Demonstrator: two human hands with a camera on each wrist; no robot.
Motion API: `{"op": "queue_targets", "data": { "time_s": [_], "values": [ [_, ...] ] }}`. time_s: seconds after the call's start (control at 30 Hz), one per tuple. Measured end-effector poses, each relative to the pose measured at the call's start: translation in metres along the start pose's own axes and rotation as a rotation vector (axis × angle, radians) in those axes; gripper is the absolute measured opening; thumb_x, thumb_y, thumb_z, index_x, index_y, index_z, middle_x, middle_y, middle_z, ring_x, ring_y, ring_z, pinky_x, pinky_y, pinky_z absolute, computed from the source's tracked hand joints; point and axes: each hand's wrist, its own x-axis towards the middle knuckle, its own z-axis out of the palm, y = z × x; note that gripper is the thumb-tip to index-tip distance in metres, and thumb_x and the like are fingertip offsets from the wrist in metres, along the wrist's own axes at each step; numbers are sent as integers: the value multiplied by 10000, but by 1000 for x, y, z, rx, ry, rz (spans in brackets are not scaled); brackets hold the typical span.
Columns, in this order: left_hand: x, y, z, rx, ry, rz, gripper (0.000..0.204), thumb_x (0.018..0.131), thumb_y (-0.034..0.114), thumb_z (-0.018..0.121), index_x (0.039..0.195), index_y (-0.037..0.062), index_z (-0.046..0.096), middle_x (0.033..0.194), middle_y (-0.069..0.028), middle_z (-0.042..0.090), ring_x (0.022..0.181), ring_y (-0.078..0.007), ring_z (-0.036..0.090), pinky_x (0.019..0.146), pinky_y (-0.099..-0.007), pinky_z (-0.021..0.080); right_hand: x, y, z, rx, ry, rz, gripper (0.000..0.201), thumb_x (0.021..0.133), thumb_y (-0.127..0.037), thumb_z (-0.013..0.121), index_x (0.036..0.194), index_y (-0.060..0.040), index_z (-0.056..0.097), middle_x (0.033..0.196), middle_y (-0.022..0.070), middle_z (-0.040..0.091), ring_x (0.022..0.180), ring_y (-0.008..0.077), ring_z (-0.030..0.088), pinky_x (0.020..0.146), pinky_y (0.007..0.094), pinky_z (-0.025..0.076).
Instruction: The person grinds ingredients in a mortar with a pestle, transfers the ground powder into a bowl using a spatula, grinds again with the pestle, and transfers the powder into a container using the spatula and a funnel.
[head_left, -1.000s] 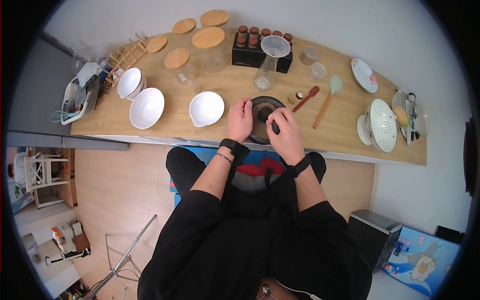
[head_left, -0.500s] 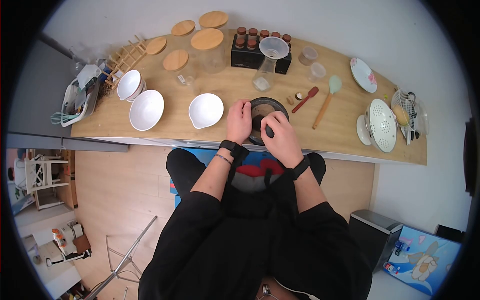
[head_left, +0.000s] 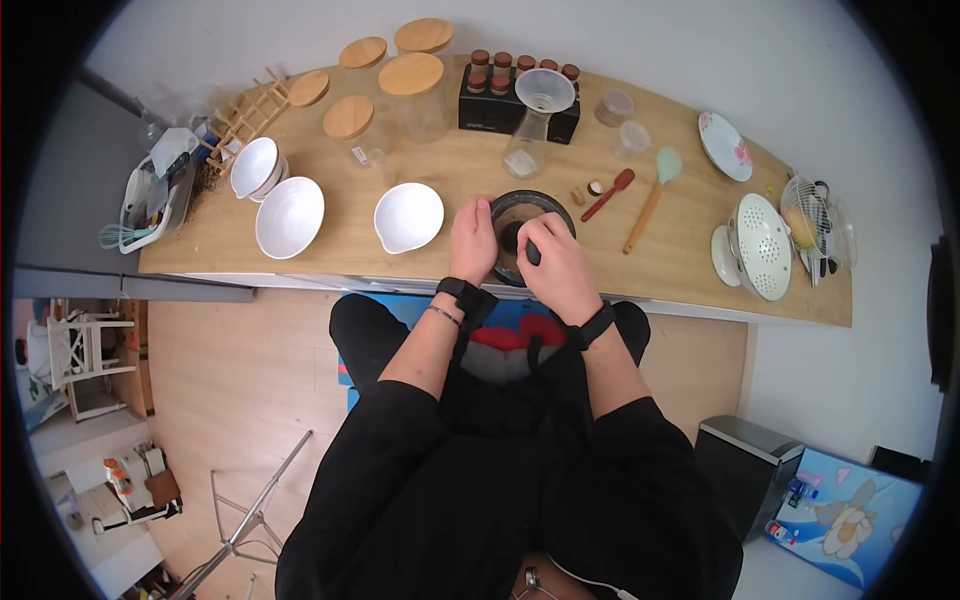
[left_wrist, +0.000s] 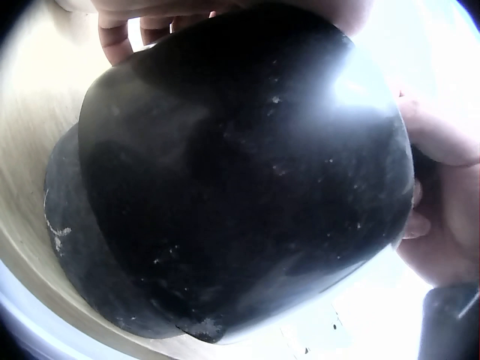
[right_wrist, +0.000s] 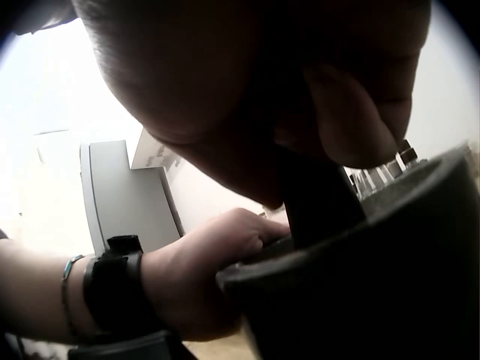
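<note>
A dark stone mortar [head_left: 506, 275] with brownish contents stands at the counter's front edge; its rounded black outside [left_wrist: 247, 172] fills the left wrist view. My left hand [head_left: 474, 243] grips the mortar's left side, fingers along its rim. Curled around the dark pestle [head_left: 533, 254], my right hand [head_left: 560, 270] holds it over the bowl. In the right wrist view the pestle's shaft [right_wrist: 319, 199] goes down inside the mortar's rim, and my left hand [right_wrist: 202, 270] lies against the far side.
White bowls [head_left: 409, 218] stand left of the mortar, lidded jars [head_left: 415, 110] behind them. A funnel-topped glass bottle [head_left: 527, 145] is just behind; a red spatula [head_left: 608, 195], a green-headed spatula [head_left: 647, 210] and a white colander [head_left: 762, 247] lie to the right.
My right hand and the pestle have moved left and toward the near side, then slightly up inside the mortar. My left hand keeps its grip on the mortar.
</note>
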Motion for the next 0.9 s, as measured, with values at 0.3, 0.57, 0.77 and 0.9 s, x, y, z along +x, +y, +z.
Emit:
{"op": "queue_targets", "data": {
  "time_s": [0.3, 0.57, 0.77, 0.9],
  "values": [
    [1, -6, 1, 23, -8, 17, 340, 1041, 238, 396, 1044, -12, 626, 999, -232, 653, 990, -403, 601, 877, -450, 464, 2, 10, 5, -2, 4, -80, 147, 783, -38, 659, 881, -96, 567, 936, 112, 561, 840, 364, 613, 702, 447, 516],
    [0, -4, 1, 18, 15, 14, 323, 1036, 220, 401, 1051, -12, 625, 1003, -228, 655, 984, -400, 608, 872, -445, 469, -5, 2, 3, 54, 19, -28, 148, 761, 26, 656, 847, -56, 569, 917, 118, 570, 875, 352, 603, 751, 409, 503],
    [1, -6, 2, 16, 16, -6, 321, 1035, 222, 408, 1047, -16, 623, 1006, -230, 655, 981, -398, 610, 870, -443, 471, 2, 6, 8, 87, 162, -58, 146, 753, 28, 659, 833, -45, 560, 915, 120, 573, 867, 351, 602, 756, 396, 498],
    [0, -2, 1, -5, -3, -20, 325, 1035, 227, 411, 1042, -20, 623, 1003, -232, 655, 977, -393, 613, 867, -438, 473, 6, 16, -5, 75, 21, -36, 151, 743, 33, 658, 833, -41, 563, 877, 125, 570, 837, 352, 595, 737, 394, 489]
  ]
}}
